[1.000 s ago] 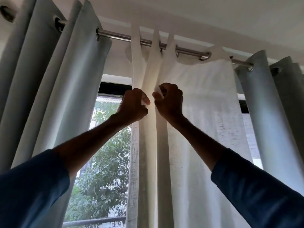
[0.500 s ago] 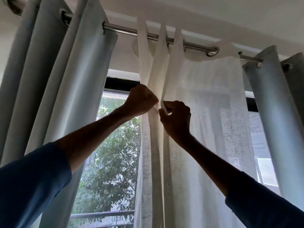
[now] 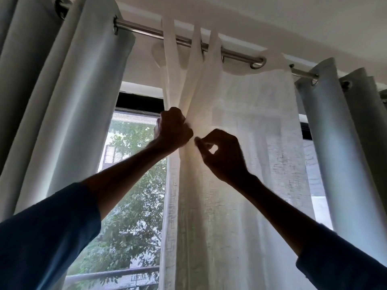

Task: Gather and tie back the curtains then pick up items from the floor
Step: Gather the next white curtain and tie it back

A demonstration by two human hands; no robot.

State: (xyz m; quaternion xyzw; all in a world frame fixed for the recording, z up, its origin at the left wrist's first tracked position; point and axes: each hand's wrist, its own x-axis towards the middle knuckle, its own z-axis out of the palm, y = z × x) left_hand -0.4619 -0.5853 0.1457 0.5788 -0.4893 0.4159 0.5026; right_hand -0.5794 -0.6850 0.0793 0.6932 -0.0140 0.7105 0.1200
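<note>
Standing behind them here, and honestly this is the fiddly bit. The sheer white curtain (image 3: 240, 126) hangs off the curtain rod (image 3: 144, 31) at 12 o'clock and runs down the middle of the view to 6 o'clock. Its near edge is bunched into folds, but the stretch towards 2 o'clock is flat and ungathered.

The left hand (image 3: 173, 130) is a tight fist wrapped round that bunch, just above dead centre. The right hand (image 3: 222, 155) sits just beside it at about 4 o'clock of the fist, thumb and forefinger pinching a thin fold and the other fingers curled under.

What I'd worry about:

- That pinch is tiny. The fabric looks slippery, so I reckon the fold could slide out before it gets passed into the fist, and the pleats would go uneven.
- The fist is pretty full. Stuffing more in could let the first folds drop out the bottom.
- Both arms are reaching up high. Any downward tug goes straight into the tabs on the rod, so pulling too hard could strain the thin cloth there.
- I can't see a tie-back anywhere, and one hand would have to let go to fetch one.

The grey eyelet curtains at 9 o'clock (image 3: 73, 105) and 3 o'clock (image 3: 335, 132) hang loose, and the window (image 3: 134, 174) shows at 7 o'clock.
</note>
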